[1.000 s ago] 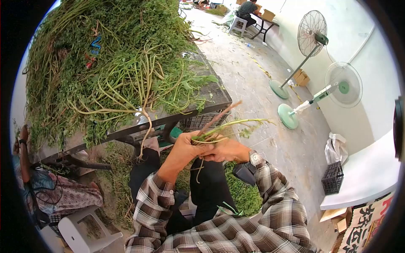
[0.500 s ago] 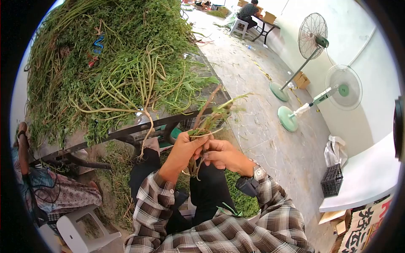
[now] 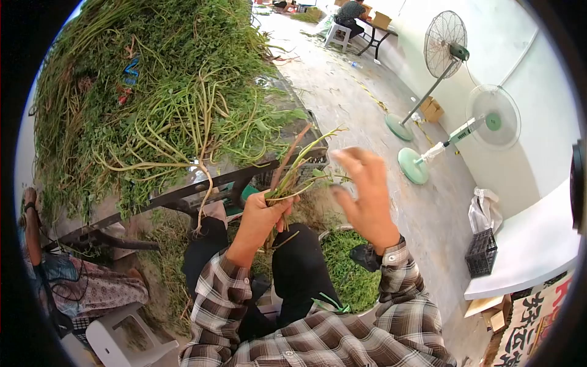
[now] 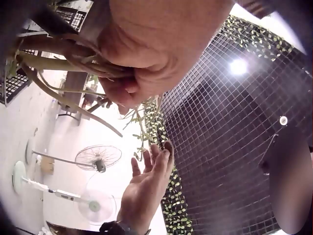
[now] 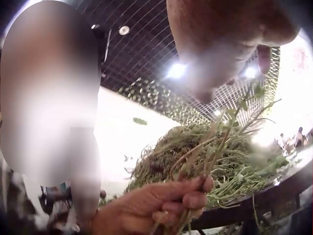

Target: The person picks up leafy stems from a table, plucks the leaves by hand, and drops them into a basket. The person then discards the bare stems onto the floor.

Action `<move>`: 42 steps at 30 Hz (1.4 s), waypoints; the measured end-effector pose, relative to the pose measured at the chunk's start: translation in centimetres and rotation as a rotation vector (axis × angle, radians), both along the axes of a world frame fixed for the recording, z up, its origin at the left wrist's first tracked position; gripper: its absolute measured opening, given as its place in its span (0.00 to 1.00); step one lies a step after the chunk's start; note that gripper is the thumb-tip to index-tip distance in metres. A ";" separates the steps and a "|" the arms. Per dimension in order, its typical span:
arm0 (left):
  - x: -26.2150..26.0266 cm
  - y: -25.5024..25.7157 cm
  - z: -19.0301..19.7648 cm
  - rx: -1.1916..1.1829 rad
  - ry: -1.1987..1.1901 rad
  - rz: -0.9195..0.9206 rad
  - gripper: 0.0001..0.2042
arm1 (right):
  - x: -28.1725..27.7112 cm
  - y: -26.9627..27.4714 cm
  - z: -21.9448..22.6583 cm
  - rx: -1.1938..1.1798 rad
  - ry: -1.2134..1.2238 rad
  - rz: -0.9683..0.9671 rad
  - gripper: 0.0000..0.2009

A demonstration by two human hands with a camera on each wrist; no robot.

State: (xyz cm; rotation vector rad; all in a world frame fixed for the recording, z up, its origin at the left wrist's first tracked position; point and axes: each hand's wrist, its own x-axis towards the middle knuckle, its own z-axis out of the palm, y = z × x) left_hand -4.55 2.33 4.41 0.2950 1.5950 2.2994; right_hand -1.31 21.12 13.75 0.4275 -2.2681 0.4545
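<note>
In the head view, my left hand (image 3: 260, 220) grips a small bunch of green and brown plant stems (image 3: 293, 168) over my lap. Thumb and fingers pinch the stems in the left wrist view, where the stems (image 4: 54, 63) stick out past the knuckles. My right hand (image 3: 370, 202) is off to the right, apart from the bunch, its fingers extended and nothing in them; it is slightly blurred. A large heap of leafy plants (image 3: 153, 92) covers the table, and one long pale root (image 3: 206, 196) droops over the near edge.
The dark table edge (image 3: 244, 171) runs just beyond my hands. Beside my right knee stands a tub of green sprigs (image 3: 351, 269). A grey stool (image 3: 122, 336) and another person's arm (image 3: 32, 226) are at left; two fans (image 3: 445, 46) stand at right.
Both hands were together at the stem bunch; my right hand has since let go and swung away to the right with its fingers spread. The left hand keeps its grip.
</note>
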 end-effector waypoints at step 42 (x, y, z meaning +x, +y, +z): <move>1.2 0.4 0.4 0.084 -0.061 0.031 0.07 | -0.1 -3.6 -7.4 -0.945 -1.159 0.637 0.13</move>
